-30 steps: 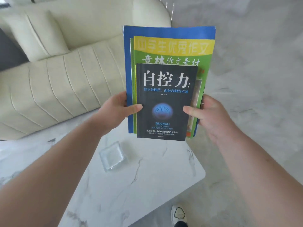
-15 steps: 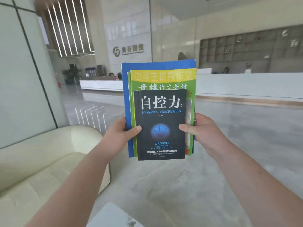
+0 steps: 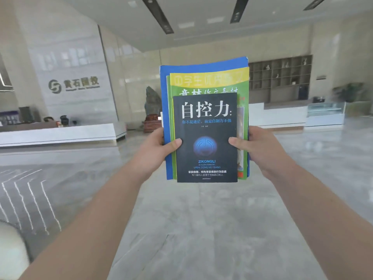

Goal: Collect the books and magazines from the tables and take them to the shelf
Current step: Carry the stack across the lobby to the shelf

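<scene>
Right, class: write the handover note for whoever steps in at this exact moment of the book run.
Left hand: gripping the left edge of the stack, thumb on the black book.
Right hand: gripping the right edge, thumb on the same cover.
Stack: black book in front, green and yellow magazine behind it, blue one at the back, held upright at chest height.
Done: items gathered.
Left: carry them across the lobby floor to the cubby shelf on the far wall, ahead to the right, and shelve them.

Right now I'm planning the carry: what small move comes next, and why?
Probably walk toward the wall shelf, ahead to the right. Both hands, left and right, already grip the stack of books upright, and open floor lies ahead.
</scene>
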